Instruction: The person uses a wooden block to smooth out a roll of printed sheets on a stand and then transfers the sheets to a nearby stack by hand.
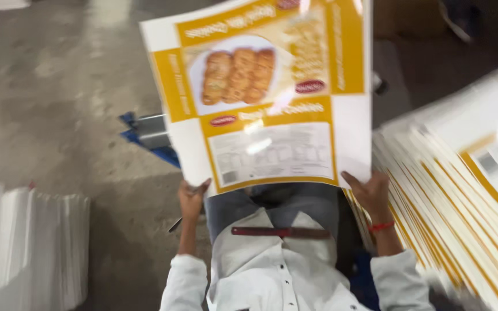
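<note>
The left hand (192, 198) and right hand (370, 193) pinched the lower corners of a printed carton sheet (266, 92) raised before the chest; it looked light, thin, glossy, probably floppy; edges seemed safest.

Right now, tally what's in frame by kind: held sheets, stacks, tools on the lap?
Yellow-and-white printed carton sheet, in both hands: 1
Stacks of sheets, printed at right, white at left: 2
Dark red flat bar on lap: 1
Total: 4
</note>
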